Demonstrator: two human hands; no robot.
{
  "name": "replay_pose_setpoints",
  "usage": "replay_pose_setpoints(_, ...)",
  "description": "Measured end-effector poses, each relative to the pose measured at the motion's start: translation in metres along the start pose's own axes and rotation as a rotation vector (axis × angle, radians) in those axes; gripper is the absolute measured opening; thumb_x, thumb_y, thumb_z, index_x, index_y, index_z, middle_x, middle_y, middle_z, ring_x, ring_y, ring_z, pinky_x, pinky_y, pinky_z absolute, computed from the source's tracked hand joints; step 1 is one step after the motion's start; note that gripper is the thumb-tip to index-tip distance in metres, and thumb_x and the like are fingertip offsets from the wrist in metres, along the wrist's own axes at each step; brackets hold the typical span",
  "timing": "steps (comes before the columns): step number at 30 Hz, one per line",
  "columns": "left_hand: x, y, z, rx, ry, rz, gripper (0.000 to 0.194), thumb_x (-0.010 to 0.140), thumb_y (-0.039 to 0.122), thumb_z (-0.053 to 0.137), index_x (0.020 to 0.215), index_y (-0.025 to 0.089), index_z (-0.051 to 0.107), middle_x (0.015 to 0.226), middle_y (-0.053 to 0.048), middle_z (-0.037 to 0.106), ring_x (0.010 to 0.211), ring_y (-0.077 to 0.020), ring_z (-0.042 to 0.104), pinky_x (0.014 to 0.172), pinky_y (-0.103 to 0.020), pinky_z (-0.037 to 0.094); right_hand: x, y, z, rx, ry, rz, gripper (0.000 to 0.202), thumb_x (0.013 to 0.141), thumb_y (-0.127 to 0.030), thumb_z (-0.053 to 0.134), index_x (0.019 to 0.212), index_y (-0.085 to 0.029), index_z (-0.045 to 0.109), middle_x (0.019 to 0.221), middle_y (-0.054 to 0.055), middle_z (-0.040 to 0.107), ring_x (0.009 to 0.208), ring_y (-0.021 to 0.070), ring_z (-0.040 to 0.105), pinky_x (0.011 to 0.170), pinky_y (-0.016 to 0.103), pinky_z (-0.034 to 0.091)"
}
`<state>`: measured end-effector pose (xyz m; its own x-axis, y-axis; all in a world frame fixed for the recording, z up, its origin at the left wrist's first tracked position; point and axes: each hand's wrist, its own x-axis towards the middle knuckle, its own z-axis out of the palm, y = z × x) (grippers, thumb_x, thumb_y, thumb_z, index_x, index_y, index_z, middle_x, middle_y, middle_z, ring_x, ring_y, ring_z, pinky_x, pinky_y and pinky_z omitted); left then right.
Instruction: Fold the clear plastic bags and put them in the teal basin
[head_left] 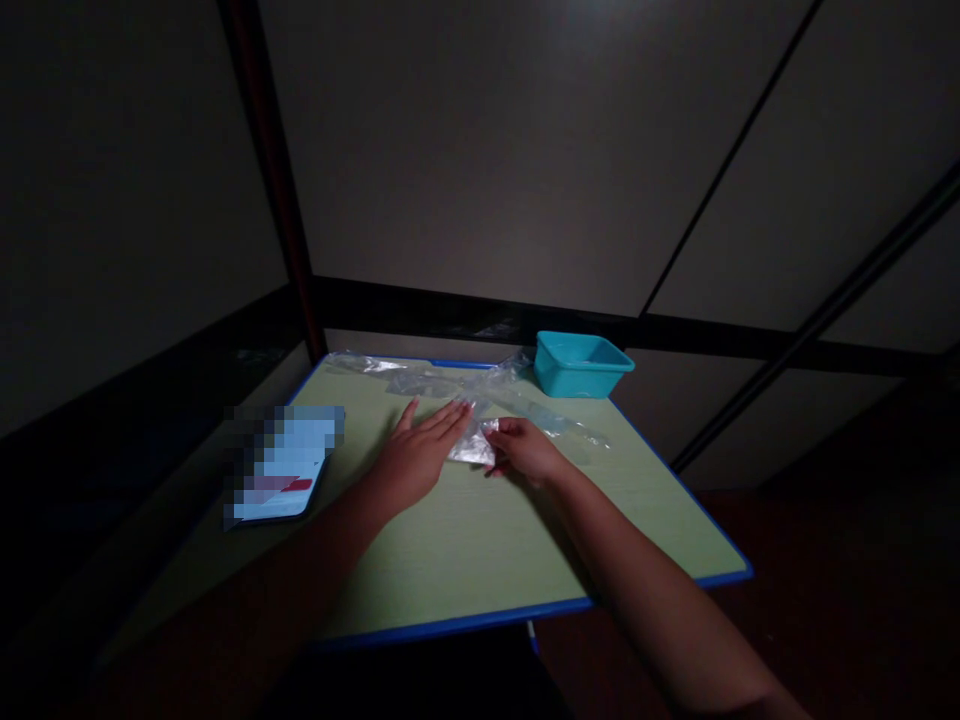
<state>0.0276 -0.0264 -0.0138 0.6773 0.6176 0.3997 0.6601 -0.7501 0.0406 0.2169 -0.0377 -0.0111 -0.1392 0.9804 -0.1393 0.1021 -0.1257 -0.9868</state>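
A small clear plastic bag (471,449) lies on the light green table in front of me. My left hand (424,450) rests over its left side, palm down, with the fingers stretched out and the thumb apart. At the bag's right edge, my right hand (520,449) pinches the plastic between thumb and fingers. Beyond both hands, more clear plastic (420,380) is spread in a crumpled strip across the far part of the table. Whether the bag holds anything is too dim to tell.
A turquoise plastic basket (577,380) stands at the far right corner of the table (450,570), which has a blue edge. On the left lies a lit phone (289,470), partly blurred out. Dark-framed wall panels (480,170) rise right behind the table.
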Motion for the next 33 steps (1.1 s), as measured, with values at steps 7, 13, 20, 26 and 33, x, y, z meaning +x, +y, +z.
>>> replay_pose_setpoints(7,-0.006,0.007,0.009,-0.109,-0.325,-0.029,0.056,0.088,0.027,0.038,0.142,0.02,0.025,0.148,-0.01,0.025,0.137,-0.0229,0.023,0.107,-0.058,0.013,0.009,0.011,-0.004,-0.419,0.182,0.011,0.012,0.079,-0.026,0.058,0.081,-0.014,0.056,0.044,-0.003,0.052,0.036,0.0111,0.051,0.041,0.021,0.039)
replay_pose_setpoints(13,-0.001,0.003,0.0,-0.238,-0.133,-0.059,0.054,0.086,0.043,0.046,0.135,0.02,0.038,0.143,-0.013,0.036,0.131,-0.0271,0.032,0.105,-0.054,0.02,0.0,0.003,-0.008,-0.879,0.199,-0.137,0.036,0.079,-0.02,0.056,0.114,-0.013,0.053,0.065,0.002,0.064,0.053,0.0115,0.054,0.054,0.021,0.037)
replay_pose_setpoints(20,0.007,-0.003,-0.006,-0.404,0.138,-0.004,0.006,0.082,0.023,0.053,0.082,0.018,0.056,0.085,-0.004,0.057,0.086,-0.0189,0.053,0.078,-0.031,0.043,-0.008,-0.003,-0.001,-1.045,0.165,-0.211,0.024,0.078,-0.02,0.054,0.101,-0.019,0.058,0.075,0.003,0.065,0.065,0.0126,0.053,0.057,0.021,0.033)
replay_pose_setpoints(26,0.003,-0.006,0.001,-0.364,-0.046,0.082,0.01,0.081,0.024,0.054,0.072,0.018,0.055,0.076,-0.002,0.056,0.079,-0.018,0.051,0.072,-0.028,0.04,-0.011,-0.006,-0.002,-1.073,0.117,-0.235,0.018,0.078,-0.017,0.052,0.093,-0.021,0.061,0.076,0.002,0.066,0.066,0.0128,0.054,0.058,0.021,0.034)
replay_pose_setpoints(33,0.007,-0.01,-0.006,-0.34,0.127,-0.183,0.015,0.081,0.028,0.048,0.069,0.019,0.049,0.068,-0.001,0.052,0.068,-0.0165,0.049,0.062,-0.027,0.038,-0.009,-0.006,-0.003,-1.045,0.079,-0.244,0.017,0.078,-0.015,0.053,0.088,-0.021,0.065,0.077,0.001,0.067,0.066,0.0114,0.055,0.059,0.019,0.034)
